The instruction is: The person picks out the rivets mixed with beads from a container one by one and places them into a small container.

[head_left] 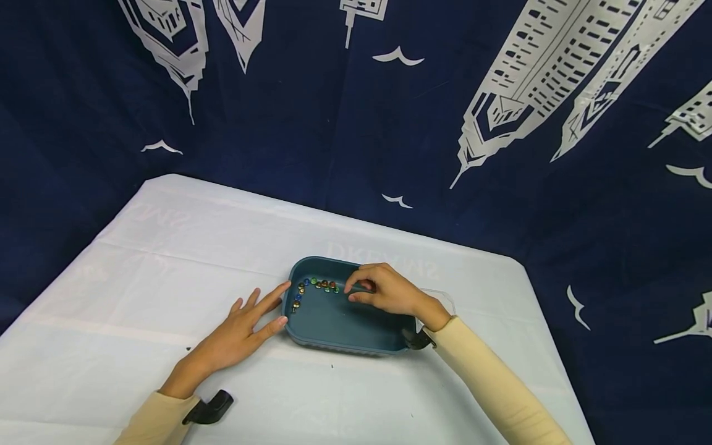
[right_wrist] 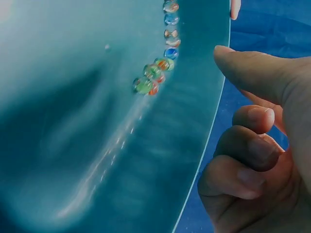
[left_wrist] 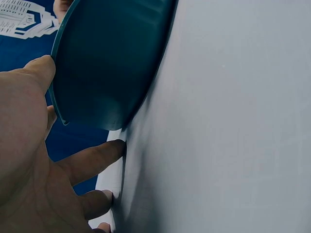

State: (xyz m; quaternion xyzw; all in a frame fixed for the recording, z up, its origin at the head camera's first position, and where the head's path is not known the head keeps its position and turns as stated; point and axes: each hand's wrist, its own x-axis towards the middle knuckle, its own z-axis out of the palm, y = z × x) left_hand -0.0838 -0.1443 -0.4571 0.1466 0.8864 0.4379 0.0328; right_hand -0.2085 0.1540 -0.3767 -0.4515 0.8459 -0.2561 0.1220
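A dark teal plastic box (head_left: pixel 345 324) rests on the white-covered table. Inside it, several colourful glass marbles (head_left: pixel 314 281) form a bent line along the left and far walls; the right wrist view shows these marbles (right_wrist: pixel 153 72) close up. My left hand (head_left: pixel 236 337) is at the box's left end, its thumb and index finger at the rim and the other fingers spread. Over the far right part of the box is my right hand (head_left: pixel 389 290), thumb and index finger apart, the other fingers curled. No object shows in its fingers (right_wrist: pixel 252 68).
A clear plastic lid or tray (head_left: pixel 442 296) lies partly hidden behind the right wrist. White cloth (head_left: pixel 167 259) covers the table. Beyond the far edge hangs a dark blue curtain (head_left: pixel 311 123) with white building prints. A small dark speck (head_left: pixel 188 348) lies left of the left hand.
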